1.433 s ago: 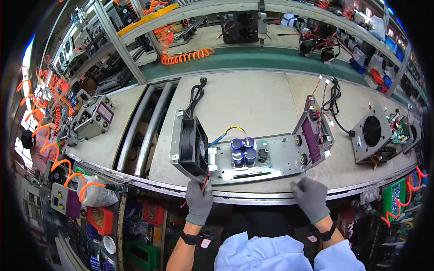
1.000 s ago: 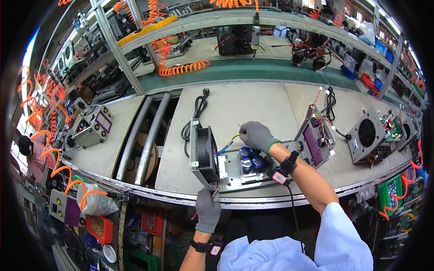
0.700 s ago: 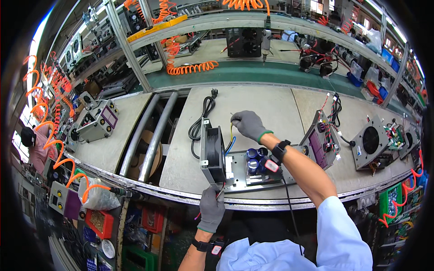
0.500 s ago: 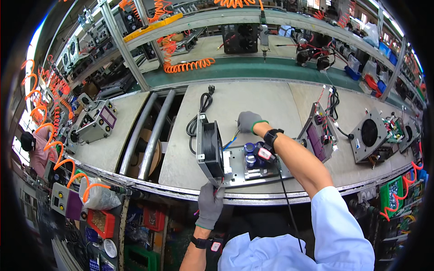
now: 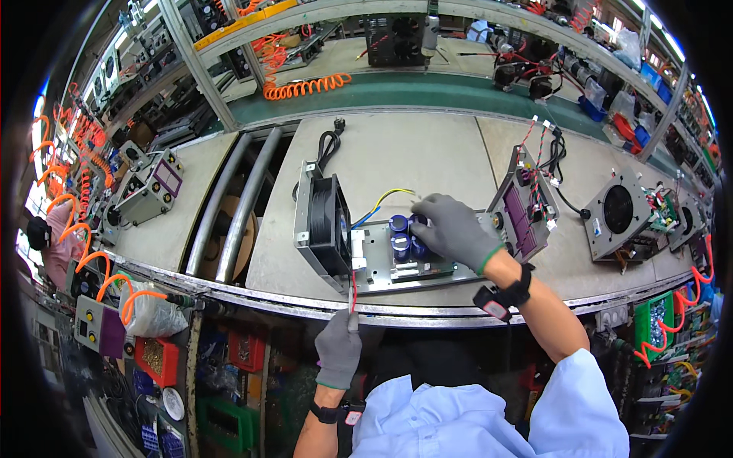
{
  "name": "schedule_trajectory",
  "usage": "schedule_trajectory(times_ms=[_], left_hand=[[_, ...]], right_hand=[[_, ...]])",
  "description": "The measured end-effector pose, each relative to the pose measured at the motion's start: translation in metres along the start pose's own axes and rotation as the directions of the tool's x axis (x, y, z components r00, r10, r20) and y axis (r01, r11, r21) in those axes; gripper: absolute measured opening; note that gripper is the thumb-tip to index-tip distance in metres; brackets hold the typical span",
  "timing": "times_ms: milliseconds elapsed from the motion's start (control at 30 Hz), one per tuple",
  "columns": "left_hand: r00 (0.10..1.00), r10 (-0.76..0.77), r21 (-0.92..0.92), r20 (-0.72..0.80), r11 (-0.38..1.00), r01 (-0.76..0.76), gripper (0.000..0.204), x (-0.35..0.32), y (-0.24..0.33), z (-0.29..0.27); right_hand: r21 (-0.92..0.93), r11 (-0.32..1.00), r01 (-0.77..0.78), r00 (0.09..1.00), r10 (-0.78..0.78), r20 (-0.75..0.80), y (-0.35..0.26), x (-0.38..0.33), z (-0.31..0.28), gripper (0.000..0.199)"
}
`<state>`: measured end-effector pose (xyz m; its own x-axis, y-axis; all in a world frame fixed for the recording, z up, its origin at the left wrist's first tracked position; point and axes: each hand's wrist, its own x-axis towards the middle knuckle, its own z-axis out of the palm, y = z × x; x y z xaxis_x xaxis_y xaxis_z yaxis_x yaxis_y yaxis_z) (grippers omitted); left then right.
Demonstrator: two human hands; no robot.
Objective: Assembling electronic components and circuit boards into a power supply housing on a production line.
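Fan (image 5: 330, 225): the landmark; black, upright in a grey bracket at the left end of the plate (image 5: 376, 263), which lies on the surface (image 5: 397, 153).
Left hand (image 5: 337, 353): in front of the fan, past the surface's near edge; fingers curled, thumb pressed in, with hold of the red wire (image 5: 354, 296).
Right hand (image 5: 462, 233): right of the fan, over the capacitors (image 5: 400, 244); half-curled, fingertips near the end of the yellow wire (image 5: 393, 191); whether it grips that end cannot be told.
Wire handling: judged best with the red wire slack and outside the fan, the yellow wire pinched near its tip, fingers clear of the capacitors.
Panel (image 5: 517, 217): purple and grey, at the plate's opposite end from the fan.
Surface: power cord (image 5: 328, 149) looped behind the fan; rollers (image 5: 248, 202) to its left; second unit (image 5: 618, 210) well to its right.
Room: green belt (image 5: 397, 88) and orange hose (image 5: 305, 88) behind the fan; co-worker (image 5: 65, 237) far to its left.
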<state>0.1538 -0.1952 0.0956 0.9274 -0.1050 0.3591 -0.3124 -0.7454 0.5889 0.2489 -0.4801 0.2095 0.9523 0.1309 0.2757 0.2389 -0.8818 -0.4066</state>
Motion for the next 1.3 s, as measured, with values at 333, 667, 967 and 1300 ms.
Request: schedule_trajectory(times_ms=[333,667,967,1300], left_hand=[[0.930,-0.226,-0.097,0.289,0.960,0.264,0.019,-0.041,-0.008,-0.033],[0.990,0.025,-0.166,-0.139,0.985,-0.048,0.032,-0.015,0.050,-0.032],[0.992,-0.106,-0.597,0.069,0.792,0.126,0.027,0.038,0.083,0.002],[0.704,-0.070,-0.668,0.707,-0.393,0.632,0.019,0.098,0.098,0.039]], right_hand=[[0.126,0.991,0.033,0.981,-0.008,-0.194,0.015,-0.024,0.001,0.032],[-0.077,0.981,-0.179,0.973,0.189,0.133,0.026,0.074,0.032,0.033],[-0.203,0.966,-0.163,0.969,0.195,0.149,-0.010,0.084,0.008,0.013],[0.380,0.788,-0.484,0.730,0.124,0.672,-0.023,0.028,-0.013,0.026]])
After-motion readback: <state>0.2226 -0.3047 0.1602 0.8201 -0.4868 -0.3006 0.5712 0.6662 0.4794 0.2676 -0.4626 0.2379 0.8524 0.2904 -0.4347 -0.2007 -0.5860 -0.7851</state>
